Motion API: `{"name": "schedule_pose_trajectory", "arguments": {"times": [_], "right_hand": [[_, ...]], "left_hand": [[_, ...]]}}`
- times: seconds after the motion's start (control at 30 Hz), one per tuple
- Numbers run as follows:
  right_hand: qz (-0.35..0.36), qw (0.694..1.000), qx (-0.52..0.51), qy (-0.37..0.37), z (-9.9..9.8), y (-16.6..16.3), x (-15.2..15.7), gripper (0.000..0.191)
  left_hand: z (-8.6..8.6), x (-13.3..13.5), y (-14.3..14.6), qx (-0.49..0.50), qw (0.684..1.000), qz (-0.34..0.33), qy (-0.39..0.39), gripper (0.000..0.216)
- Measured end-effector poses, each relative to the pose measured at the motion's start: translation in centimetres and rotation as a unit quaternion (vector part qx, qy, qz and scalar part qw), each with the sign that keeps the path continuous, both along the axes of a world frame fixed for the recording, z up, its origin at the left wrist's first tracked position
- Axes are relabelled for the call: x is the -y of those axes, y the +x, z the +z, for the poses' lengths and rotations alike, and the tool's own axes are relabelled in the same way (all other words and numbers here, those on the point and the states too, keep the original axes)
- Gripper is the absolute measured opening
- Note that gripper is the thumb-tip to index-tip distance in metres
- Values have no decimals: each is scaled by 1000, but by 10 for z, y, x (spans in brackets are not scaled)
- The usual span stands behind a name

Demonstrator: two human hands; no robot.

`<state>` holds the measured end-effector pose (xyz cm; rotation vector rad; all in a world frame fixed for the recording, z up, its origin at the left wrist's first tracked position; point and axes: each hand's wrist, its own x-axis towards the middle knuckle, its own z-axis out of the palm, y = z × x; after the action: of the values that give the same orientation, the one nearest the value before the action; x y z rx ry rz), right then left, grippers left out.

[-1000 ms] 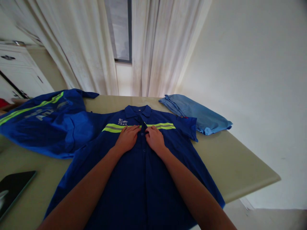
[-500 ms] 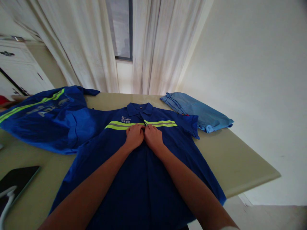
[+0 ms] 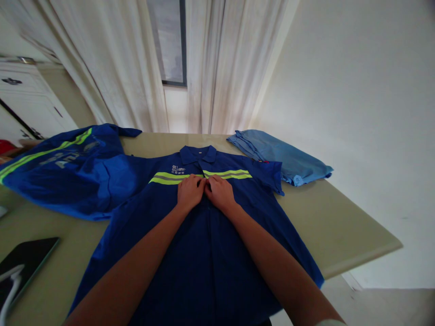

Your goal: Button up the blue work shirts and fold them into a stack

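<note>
At your far left lay a dark panel, a striped blue garment beyond it. Then, on the table, your dark blue shirt lay front up, collar pointing away from you, long axis running toward the curtains. Your left hand bent its fingers at mid-chest; your right hand curled just beside it. Whether either pinched fabric, I couldn't tell. Light blue cloth lay by the rightmost sleeve.
</note>
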<state>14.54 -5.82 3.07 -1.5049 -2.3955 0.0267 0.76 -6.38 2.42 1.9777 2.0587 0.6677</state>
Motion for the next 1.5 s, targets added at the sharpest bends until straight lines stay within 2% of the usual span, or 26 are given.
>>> {"name": "schedule_pose_trajectory", "arguments": {"times": [0.13, 0.27, 0.4, 0.67, 0.93, 1.2, 1.33, 1.5], "right_hand": [[-22, 1000, -7, -13, 1, 0, 1, 19], [-20, 999, 28, -8, 2, -2, 3, 25], [-4, 1000, 27, 1, 1, -1, 1, 25], [-23, 991, -134, 5, -10, 5, -6, 14], [33, 972, -233, -2, -17, 8, -15, 7], [72, 935, -347, -13, -23, 14, -26, 5], [77, 928, -364, -30, -26, 17, -30, 8], [73, 936, -343, -38, -24, 17, -26, 11]], "left_hand": [[2, -5, 9, 0, 998, 60, -13, 30], [-2, -3, 12, 6, 999, 40, 17, 27], [-2, -3, 10, 12, 999, 25, 16, 23], [1, -5, 11, 32, 999, 34, 12, 23], [0, -6, 8, 50, 998, 28, 37, 22], [-7, -9, 4, 131, 988, -3, 84, 20], [-9, -11, 3, 190, 978, 7, 87, 18], [-11, -13, 1, 206, 975, 20, 78, 18]]}}
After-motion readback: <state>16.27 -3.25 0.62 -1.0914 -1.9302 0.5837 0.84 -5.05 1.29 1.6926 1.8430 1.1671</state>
